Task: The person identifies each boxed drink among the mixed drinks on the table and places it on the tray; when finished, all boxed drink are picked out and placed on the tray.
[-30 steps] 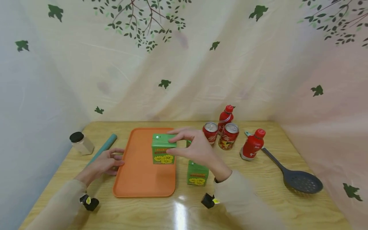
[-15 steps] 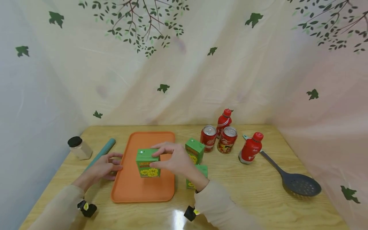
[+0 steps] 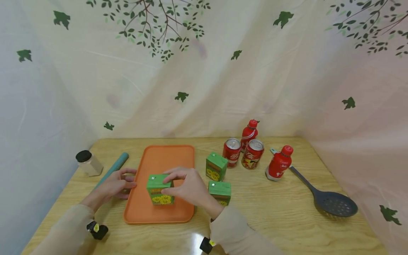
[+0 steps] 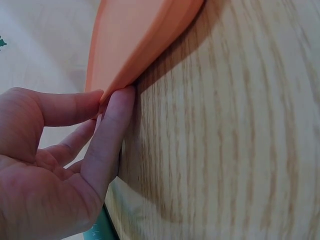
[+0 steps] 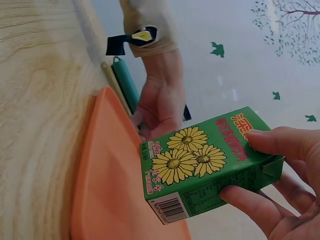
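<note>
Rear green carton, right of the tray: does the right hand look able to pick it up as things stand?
Probably not yet: the right hand holds another carton over the orange tray. Otherwise, the way to the rear green carton looks free.

Green carton (image 5: pixel 210 167): red Chinese characters (image 5: pixel 233 140), perhaps 深; barcode (image 5: pixel 171 210).

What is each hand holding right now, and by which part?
The right hand grips a green carton near its top end; the left hand holds the orange tray by its left rim.
</note>
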`<action>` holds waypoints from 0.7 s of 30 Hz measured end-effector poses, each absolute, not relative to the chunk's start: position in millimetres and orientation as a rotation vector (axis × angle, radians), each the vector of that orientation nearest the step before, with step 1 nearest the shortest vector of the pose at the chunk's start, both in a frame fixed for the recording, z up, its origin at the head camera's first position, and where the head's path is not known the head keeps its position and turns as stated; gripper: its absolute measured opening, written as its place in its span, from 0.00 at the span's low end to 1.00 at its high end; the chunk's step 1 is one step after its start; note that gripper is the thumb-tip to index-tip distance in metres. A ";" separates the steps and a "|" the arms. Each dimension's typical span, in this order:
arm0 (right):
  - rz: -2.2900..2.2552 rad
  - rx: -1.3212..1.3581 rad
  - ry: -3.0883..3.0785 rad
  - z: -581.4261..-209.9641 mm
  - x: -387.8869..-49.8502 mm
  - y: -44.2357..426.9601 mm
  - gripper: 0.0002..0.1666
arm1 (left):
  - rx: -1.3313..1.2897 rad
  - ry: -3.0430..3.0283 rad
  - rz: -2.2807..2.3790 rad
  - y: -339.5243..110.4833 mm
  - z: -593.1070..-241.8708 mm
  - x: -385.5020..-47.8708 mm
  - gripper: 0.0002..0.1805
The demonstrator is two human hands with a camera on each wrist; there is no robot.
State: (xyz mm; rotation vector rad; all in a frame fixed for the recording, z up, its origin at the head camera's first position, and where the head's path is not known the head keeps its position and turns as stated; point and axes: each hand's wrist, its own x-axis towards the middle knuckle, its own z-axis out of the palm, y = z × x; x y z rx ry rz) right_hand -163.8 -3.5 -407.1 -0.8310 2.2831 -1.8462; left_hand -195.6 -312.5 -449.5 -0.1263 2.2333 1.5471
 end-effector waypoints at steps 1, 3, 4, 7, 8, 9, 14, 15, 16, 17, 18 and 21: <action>-1.842 -0.833 2.291 -409.0 -163.3 -4.5 0.09 | -0.120 2.231 1.548 -312.7 -449.4 -195.4 0.35; -1.828 -0.842 2.304 -412.4 -162.3 -6.1 0.09 | -0.104 2.231 1.545 -313.4 -449.3 -194.9 0.36; -1.817 -0.844 2.313 -414.1 -161.7 -6.6 0.09 | -0.104 2.233 1.546 -313.7 -449.1 -194.8 0.36; -1.799 -0.836 2.320 -417.6 -159.7 -7.4 0.09 | -0.100 2.243 1.536 -314.4 -450.1 -195.3 0.36; -1.797 -0.835 2.318 -418.8 -159.1 -7.4 0.09 | -0.102 2.246 1.533 -314.7 -450.6 -195.7 0.36; -1.799 -0.831 2.314 -419.9 -158.5 -7.5 0.09 | -0.105 2.246 1.530 -314.9 -451.2 -196.0 0.36; -1.804 -0.846 2.297 -425.0 -155.6 -8.4 0.09 | -0.099 2.249 1.518 -315.4 -452.3 -196.5 0.37; -1.806 -0.848 2.291 -425.7 -155.1 -8.6 0.09 | -0.103 2.250 1.517 -315.1 -451.9 -196.4 0.37; -1.809 -0.852 2.287 -426.3 -154.8 -8.7 0.09 | -0.107 2.252 1.516 -314.7 -451.4 -196.3 0.37; -1.813 -0.853 2.283 -426.8 -154.4 -8.7 0.09 | -0.113 2.255 1.512 -314.3 -451.0 -196.2 0.37; -1.820 -0.851 2.278 -427.3 -154.2 -8.7 0.09 | -0.118 2.256 1.511 -314.0 -450.7 -196.3 0.36; -1.824 -0.840 2.286 -429.2 -154.2 -8.4 0.09 | -0.129 2.255 1.513 -313.8 -450.0 -196.5 0.36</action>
